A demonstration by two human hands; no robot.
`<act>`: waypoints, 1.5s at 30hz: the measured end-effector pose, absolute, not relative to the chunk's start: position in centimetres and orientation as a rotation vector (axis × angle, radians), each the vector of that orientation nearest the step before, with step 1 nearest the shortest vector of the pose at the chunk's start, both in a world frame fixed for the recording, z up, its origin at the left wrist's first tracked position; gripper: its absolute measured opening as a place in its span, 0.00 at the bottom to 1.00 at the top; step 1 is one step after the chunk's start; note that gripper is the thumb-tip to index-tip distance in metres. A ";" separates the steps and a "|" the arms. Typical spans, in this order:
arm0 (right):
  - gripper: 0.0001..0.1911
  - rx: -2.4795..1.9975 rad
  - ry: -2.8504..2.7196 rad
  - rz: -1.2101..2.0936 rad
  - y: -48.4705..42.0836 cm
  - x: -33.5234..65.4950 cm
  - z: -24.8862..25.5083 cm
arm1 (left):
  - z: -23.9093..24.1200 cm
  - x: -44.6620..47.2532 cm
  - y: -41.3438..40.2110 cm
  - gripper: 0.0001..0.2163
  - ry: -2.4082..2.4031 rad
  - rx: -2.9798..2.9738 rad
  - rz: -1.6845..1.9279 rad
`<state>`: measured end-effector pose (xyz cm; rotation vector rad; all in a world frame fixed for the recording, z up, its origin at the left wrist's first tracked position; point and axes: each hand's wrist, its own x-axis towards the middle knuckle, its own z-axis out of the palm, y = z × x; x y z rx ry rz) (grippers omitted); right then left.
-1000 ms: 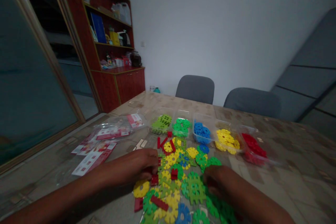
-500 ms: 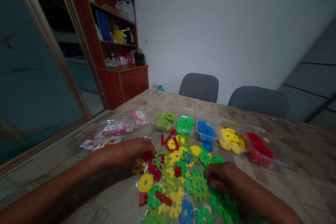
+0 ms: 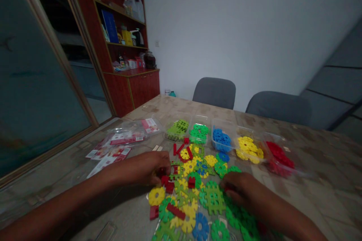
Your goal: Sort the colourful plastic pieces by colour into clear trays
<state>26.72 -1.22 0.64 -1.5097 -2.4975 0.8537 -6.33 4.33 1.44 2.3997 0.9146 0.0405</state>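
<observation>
A loose pile of flat plastic building pieces lies on the table: yellow discs (image 3: pixel 187 218), green notched discs (image 3: pixel 220 230), green grid squares (image 3: pixel 214 197), blue discs (image 3: pixel 201 226) and small red blocks (image 3: pixel 175 211). My left hand (image 3: pixel 152 166) is at the pile's left edge, fingers curled round a red building piece that is mostly hidden by them. On the right side of the pile, my right hand (image 3: pixel 240 187) has its fingers pinched, with a bit of red showing at the fingertips. Green pieces lie beneath it, in shadow.
Behind the pile stand clear tubs sorted by colour: light green (image 3: pixel 177 128), green (image 3: pixel 199 132), blue (image 3: pixel 222 140), yellow (image 3: pixel 249 150), red (image 3: pixel 279 159). Clear plastic packaging with labels (image 3: pixel 127 138) lies at left. Two grey chairs (image 3: pixel 214 92) stand beyond the table.
My left hand has shifted slightly right, its fingers closing over the red pieces and covering part of the light green ring piece. My right hand stays almost in place.
</observation>
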 end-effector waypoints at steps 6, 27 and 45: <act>0.08 -1.572 -2.504 0.902 -1.2 26.9 1.6 | 1.6 -6.3 4.5 0.09 0.896 2.372 0.125; 0.10 -1.280 -2.602 0.547 -1.6 18.6 -1.1 | 0.9 -6.8 5.9 0.09 0.837 1.949 0.345; 0.07 -1.478 -2.369 0.483 4.4 19.2 -1.2 | -1.1 -7.0 7.3 0.08 1.031 2.123 0.538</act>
